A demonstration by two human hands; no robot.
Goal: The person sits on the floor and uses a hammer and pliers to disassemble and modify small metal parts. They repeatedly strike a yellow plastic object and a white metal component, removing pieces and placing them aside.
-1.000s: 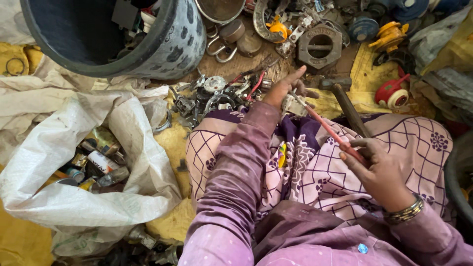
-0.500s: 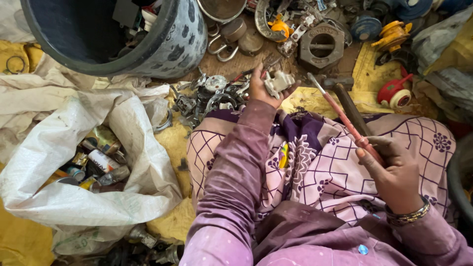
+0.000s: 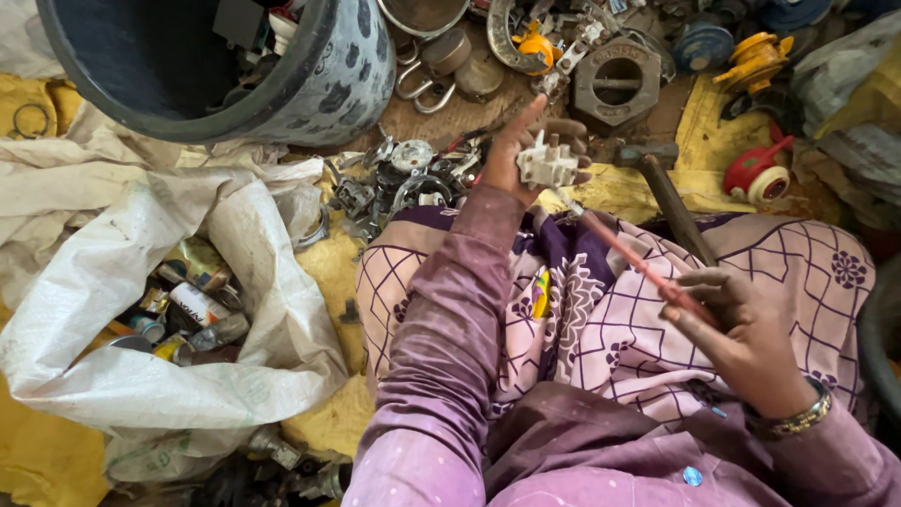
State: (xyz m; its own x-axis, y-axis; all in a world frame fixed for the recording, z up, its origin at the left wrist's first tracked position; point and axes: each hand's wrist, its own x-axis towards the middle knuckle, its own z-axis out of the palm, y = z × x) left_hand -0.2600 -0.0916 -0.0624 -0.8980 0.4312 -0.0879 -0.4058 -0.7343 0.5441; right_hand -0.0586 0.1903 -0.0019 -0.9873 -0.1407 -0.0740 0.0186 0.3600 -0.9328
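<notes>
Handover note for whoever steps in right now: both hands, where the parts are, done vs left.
Left hand: raised over the lap, gripping a small white plastic fitting, prongs up.
Right hand: holding a thin red-handled screwdriver, tip pointing at the fitting, close to it; contact unclear.
Around: hammer beside the lap, heap of metal scrap in front, dark bucket top left, white sack of small cans and bottles on the left.
Done: fitting picked up, tool in hand.
Left: fitting looks intact, not yet taken apart.
</notes>
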